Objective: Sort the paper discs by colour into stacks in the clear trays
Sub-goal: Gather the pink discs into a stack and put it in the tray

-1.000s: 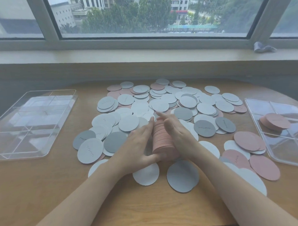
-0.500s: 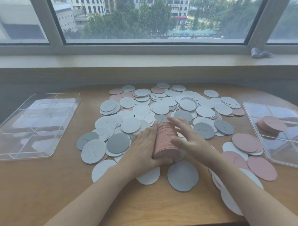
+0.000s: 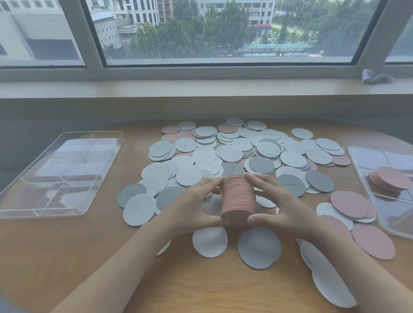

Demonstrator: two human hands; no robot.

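While both hands, left [image 3: 193,209] and right [image 3: 278,206], clasp the pink stack [image 3: 237,199] on edge near the counter's [image 3: 64,266] front-middle, they should squeeze evenly so no disc slips before reaching the right tray [image 3: 366,211].

A thick stack of matt pink paper discs [image 3: 237,199] sits in the grip of both hands, its edges finely ribbed. Around the grip, loose matt paper discs [image 3: 228,153] in white, grey and pink cover a smooth, warm wood-grain desk [image 3: 205,287]. Well to either side of the grip lie glossy clear plastic trays [image 3: 58,175].
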